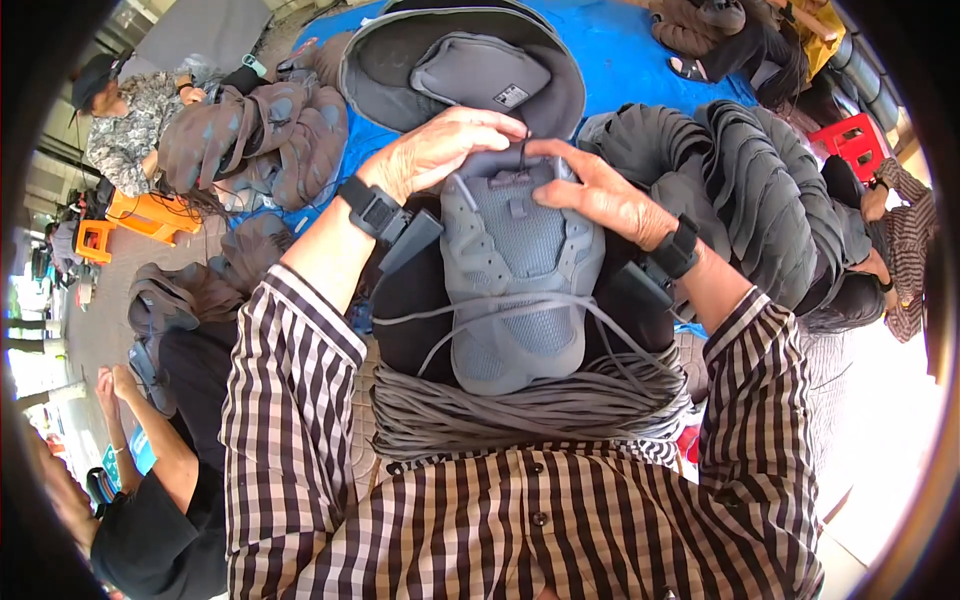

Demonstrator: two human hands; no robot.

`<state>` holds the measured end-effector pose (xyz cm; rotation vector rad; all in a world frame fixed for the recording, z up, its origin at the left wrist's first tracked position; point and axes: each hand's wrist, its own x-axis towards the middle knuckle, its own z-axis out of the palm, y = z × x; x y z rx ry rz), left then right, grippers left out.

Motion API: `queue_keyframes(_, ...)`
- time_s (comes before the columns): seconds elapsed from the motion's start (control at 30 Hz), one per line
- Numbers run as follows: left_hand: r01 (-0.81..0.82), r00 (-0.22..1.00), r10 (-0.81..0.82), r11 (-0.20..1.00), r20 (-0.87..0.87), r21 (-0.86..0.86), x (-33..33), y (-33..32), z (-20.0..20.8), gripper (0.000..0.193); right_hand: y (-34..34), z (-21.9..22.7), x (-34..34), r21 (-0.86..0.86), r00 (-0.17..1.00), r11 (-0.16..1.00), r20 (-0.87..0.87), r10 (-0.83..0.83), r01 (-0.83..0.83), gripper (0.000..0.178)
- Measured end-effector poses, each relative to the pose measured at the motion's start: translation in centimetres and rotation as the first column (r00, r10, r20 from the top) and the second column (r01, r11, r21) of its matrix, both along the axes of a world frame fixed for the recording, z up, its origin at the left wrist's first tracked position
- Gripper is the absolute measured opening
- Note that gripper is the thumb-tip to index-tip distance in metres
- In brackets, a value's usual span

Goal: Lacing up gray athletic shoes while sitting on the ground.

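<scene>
Shoe upper (525, 250) lies collar-end between the hands (425, 150) (605, 200), the right gripping it, left's grip unclear.

the left hand (445, 145) lies left of the grip, back upward, its fingers (488, 121) stretched rightward; the right hand (608, 196) lies right of the grip, index finger (562, 151) reaching in toward the left fingertips, thumb (562, 194) apart from it just below; the left wrist (383, 180) and right wrist (657, 229) sit lower and outward from the grip, the left forearm (330, 249) and right forearm (718, 285) slanting wider still
</scene>
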<state>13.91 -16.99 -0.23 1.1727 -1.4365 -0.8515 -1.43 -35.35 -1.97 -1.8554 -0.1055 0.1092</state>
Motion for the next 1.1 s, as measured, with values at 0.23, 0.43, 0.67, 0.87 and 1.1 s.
queue_keyframes(0.23, -0.432, 0.870, 0.478, 0.858, -0.125, 0.277, -5.0, 4.9, -2.5, 0.051, -0.5, 1.2, -1.5, -0.197, 0.999, 0.979, 0.022, -0.044, 0.048, 0.063)
queue_keyframes(0.43, -0.691, 0.721, 0.674, 0.684, 0.158, 0.233, -9.0, 4.4, 0.1, 0.055, -0.2, 1.3, -4.1, -0.353, 0.906, 0.921, 0.424, 0.002, 0.163, 0.049)
queue_keyframes(0.67, -0.745, 0.660, 0.691, 0.654, 0.295, 0.134, -12.0, 10.0, -0.5, 0.033, -1.3, 3.8, -11.0, -0.358, 0.983, 0.923, 0.162, -0.087, 0.141, 0.021)
queue_keyframes(0.87, -0.697, 0.713, 0.596, 0.657, 0.368, 0.287, -14.1, 11.2, -0.7, 0.020, 0.0, 1.0, -13.7, -0.658, 0.966, 0.753, 0.192, 0.176, -0.006, 0.018)
queue_keyframes(1.1, -0.918, 0.265, 0.818, 0.376, 0.510, -0.127, -13.1, 14.3, 3.7, 0.012, -1.3, 5.8, -13.4, -0.008, 0.995, 0.996, -0.048, 0.086, -0.086, 0.016)
